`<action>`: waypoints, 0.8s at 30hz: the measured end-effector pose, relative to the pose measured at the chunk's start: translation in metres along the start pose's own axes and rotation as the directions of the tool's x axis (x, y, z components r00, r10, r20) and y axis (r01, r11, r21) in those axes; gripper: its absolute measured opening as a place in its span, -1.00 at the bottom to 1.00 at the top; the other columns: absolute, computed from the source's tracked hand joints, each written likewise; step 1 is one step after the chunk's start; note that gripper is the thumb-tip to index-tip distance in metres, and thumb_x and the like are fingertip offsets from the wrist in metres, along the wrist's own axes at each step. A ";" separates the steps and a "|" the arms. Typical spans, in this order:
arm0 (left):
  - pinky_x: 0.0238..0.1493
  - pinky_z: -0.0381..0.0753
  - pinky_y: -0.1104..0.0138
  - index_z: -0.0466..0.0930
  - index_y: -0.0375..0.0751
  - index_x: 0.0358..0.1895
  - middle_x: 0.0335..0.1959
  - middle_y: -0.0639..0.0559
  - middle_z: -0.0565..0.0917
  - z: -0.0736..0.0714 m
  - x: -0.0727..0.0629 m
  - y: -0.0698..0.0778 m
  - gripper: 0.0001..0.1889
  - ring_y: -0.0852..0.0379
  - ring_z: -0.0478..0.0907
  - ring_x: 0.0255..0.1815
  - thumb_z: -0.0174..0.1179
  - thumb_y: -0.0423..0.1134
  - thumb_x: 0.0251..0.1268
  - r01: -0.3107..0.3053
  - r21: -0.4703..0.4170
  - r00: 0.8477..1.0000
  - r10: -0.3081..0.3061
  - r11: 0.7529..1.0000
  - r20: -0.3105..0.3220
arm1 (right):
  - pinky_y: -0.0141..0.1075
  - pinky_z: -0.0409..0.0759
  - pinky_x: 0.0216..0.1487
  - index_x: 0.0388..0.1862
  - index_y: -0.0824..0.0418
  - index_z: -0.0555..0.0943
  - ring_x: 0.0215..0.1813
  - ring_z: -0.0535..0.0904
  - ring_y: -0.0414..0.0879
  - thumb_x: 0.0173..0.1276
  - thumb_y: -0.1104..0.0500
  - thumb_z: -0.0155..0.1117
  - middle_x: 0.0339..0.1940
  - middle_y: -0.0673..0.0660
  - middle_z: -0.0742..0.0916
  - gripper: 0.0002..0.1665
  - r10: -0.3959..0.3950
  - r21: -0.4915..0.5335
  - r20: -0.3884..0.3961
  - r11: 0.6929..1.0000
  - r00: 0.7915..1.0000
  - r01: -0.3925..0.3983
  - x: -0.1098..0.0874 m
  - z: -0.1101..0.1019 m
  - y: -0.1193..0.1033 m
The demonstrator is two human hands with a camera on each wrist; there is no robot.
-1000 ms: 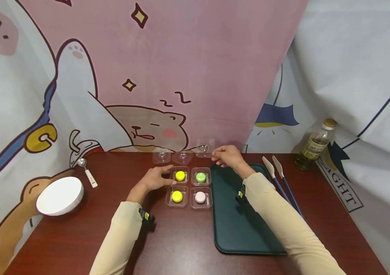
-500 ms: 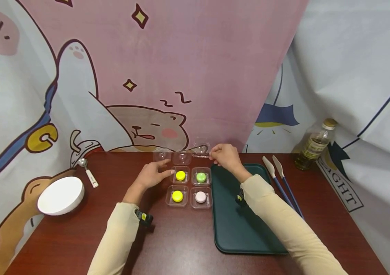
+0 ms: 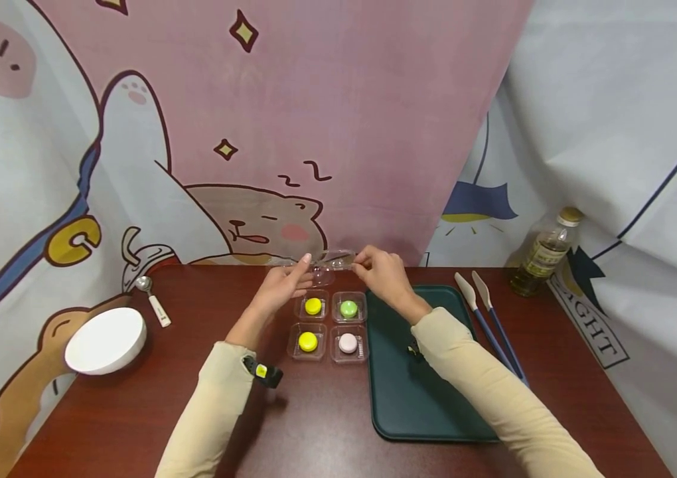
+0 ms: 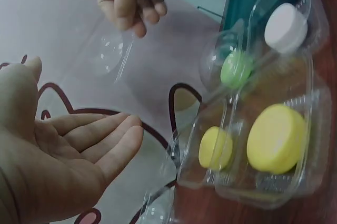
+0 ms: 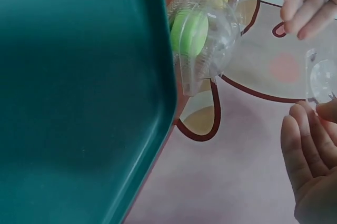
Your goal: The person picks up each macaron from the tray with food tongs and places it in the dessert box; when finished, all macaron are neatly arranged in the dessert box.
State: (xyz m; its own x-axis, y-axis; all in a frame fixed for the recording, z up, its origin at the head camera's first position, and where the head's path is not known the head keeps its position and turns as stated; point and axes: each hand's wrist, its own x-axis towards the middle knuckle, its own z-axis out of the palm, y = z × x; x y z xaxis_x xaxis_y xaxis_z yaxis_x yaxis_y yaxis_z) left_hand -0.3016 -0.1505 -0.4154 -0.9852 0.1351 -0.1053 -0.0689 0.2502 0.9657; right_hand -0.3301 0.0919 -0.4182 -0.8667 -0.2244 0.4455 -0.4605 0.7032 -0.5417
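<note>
My right hand point(image 3: 383, 272) pinches the edge of a clear domed plastic lid point(image 3: 337, 260) between thumb and fingers, above the far table edge. Facing it from the left is my left hand point(image 3: 281, 289), palm turned inward and fingers extended with a gap to the lid in the left wrist view. Below the hands are several small clear boxes, each with one macaron: two yellow macarons point(image 3: 312, 306), a green macaron point(image 3: 348, 309) and a pale pink macaron point(image 3: 348, 343). Another clear lid point(image 3: 322, 276) lies behind the boxes; one more is mostly hidden behind my left hand.
A dark green tray point(image 3: 422, 411) lies right of the boxes. Two blue-handled spreaders point(image 3: 488, 318) and an oil bottle point(image 3: 541, 255) are farther right. To the left are a white bowl point(image 3: 105, 340) and a scoop point(image 3: 153, 301). A printed curtain point(image 3: 374, 133) hangs behind.
My right hand has brought the lid left and tilted it. My left hand has risen from beside the yellow macaron's box toward the lid, turning its palm inward.
</note>
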 end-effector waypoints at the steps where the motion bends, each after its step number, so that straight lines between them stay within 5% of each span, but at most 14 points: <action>1: 0.30 0.58 0.03 0.35 -0.51 0.42 0.29 -0.39 0.57 0.002 0.000 0.001 -0.08 -0.26 0.56 0.31 -0.01 0.37 0.45 0.008 -0.022 1.000 -0.008 1.000 0.009 | -0.10 0.73 -0.17 -0.26 0.11 0.73 -0.29 0.78 -0.06 0.36 0.12 0.42 -0.30 0.05 0.85 -0.92 -0.019 -0.009 -0.007 1.000 1.000 0.019 -0.001 0.001 -0.001; 11: 0.37 0.51 0.05 0.41 -0.48 0.38 0.34 -0.42 0.52 0.004 -0.001 0.004 -0.23 -0.28 0.47 0.41 0.03 0.22 0.52 0.059 -0.227 0.993 -0.034 0.972 0.112 | -0.09 0.74 -0.17 -0.23 0.09 0.71 -0.24 0.80 -0.06 0.38 0.12 0.40 -0.22 0.02 0.86 -0.93 -0.098 -0.055 -0.025 0.994 0.995 0.096 -0.005 0.003 -0.006; 24: 0.46 0.43 0.01 0.39 -0.39 0.42 0.38 -0.28 0.54 0.000 -0.005 0.003 -0.37 -0.16 0.52 0.39 0.20 -0.04 0.47 0.043 -0.238 0.995 -0.021 0.970 0.096 | -0.17 0.76 -0.22 -0.04 0.10 0.77 -0.25 0.78 -0.07 0.37 0.07 0.43 -0.11 0.06 0.85 -0.76 -0.124 -0.044 0.030 0.991 0.992 0.125 -0.008 0.005 -0.008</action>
State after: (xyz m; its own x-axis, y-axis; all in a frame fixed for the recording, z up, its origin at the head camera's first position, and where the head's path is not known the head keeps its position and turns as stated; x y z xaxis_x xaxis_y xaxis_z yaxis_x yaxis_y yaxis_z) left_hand -0.2971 -0.1502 -0.4116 -0.9639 0.2215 -0.1476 -0.1468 0.0202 0.9890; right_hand -0.3205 0.0851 -0.4210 -0.8082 -0.3300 0.4878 -0.5567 0.6983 -0.4500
